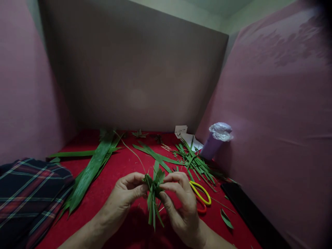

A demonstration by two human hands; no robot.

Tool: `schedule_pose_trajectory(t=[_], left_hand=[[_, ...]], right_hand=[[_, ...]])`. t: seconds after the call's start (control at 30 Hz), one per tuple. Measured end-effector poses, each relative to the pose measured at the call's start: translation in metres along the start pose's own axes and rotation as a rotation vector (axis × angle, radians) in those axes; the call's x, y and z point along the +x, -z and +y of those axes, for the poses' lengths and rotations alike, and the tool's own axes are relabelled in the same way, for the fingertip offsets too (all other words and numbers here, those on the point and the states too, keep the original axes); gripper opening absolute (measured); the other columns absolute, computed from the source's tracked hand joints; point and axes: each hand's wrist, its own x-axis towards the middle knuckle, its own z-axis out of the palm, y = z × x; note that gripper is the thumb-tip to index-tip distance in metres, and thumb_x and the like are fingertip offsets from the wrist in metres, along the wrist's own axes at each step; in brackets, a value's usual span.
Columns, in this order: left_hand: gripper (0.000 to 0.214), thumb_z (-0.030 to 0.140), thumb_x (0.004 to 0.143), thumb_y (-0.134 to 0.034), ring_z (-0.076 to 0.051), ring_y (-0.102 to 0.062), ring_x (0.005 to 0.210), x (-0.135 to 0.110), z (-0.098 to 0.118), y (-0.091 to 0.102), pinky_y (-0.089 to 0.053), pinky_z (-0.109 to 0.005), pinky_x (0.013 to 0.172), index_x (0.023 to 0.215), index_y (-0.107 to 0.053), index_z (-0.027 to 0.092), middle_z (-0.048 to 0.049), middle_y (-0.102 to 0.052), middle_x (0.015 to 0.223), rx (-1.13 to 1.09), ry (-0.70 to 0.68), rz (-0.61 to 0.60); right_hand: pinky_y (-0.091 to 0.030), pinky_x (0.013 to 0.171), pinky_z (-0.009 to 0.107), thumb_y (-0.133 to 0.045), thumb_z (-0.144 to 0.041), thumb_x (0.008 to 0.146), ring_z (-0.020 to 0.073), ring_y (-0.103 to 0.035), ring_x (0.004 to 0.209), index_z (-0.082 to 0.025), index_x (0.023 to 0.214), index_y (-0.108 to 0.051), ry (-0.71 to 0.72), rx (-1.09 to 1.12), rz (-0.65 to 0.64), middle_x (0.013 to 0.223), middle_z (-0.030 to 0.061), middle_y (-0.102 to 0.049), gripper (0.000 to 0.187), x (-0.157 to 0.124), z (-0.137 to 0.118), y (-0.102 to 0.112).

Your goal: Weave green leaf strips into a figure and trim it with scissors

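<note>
Between my two hands is a small bundle of folded green leaf strips, its narrow ends fanning downward and a few tips sticking up. My left hand pinches its left side between thumb and fingers. On the other side, my right hand grips the bundle with thumb and fingertips. Scissors with yellow and red handles lie just right of my right hand, their blades mostly hidden behind it. The bundle is held above the red cloth.
Long broad leaves lie at left, beside plaid cloth. Cut leaf strips are heaped at right, near a purple container topped with clear plastic. A white card stands at the back. A long black object runs along the right wall.
</note>
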Motion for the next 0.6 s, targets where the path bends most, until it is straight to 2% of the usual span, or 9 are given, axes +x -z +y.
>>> schedule_pose_trajectory(t=[0.13, 0.37, 0.6], left_hand=[[0.011, 0.021, 0.065, -0.074, -0.011, -0.058, 0.068, 0.0004, -0.0020, 0.0006, -0.046, -0.020, 0.068, 0.075, -0.071, 0.019, 0.0004, -0.070, 0.071, 0.030, -0.037, -0.006], [0.011, 0.024, 0.062, -0.077, -0.012, -0.060, 0.065, -0.0006, 0.0053, -0.0031, -0.046, -0.021, 0.064, 0.070, -0.071, 0.020, 0.0006, -0.070, 0.067, -0.012, -0.023, 0.073], [0.010, 0.023, 0.062, -0.076, -0.010, -0.059, 0.063, 0.0003, 0.0033, -0.0024, -0.046, -0.019, 0.062, 0.069, -0.070, 0.020, 0.0018, -0.070, 0.066, -0.037, -0.078, 0.129]], right_hand=[[-0.042, 0.078, 0.039, -0.055, -0.008, 0.080, 0.0212, -0.050, 0.089, -0.019, 0.095, -0.059, -0.015, -0.015, 0.001, 0.092, 0.0067, -0.051, 0.019, -0.0005, 0.0016, -0.0015], [-0.042, 0.075, 0.039, -0.052, -0.005, 0.080, 0.0198, -0.050, 0.084, -0.019, 0.088, -0.056, -0.014, 0.017, 0.072, 0.088, 0.0051, -0.052, 0.016, -0.0013, 0.0030, -0.0008], [-0.041, 0.076, 0.039, -0.054, -0.006, 0.078, 0.0209, -0.049, 0.086, -0.019, 0.090, -0.057, 0.002, -0.028, -0.004, 0.090, 0.0058, -0.051, 0.018, -0.0024, 0.0030, -0.0016]])
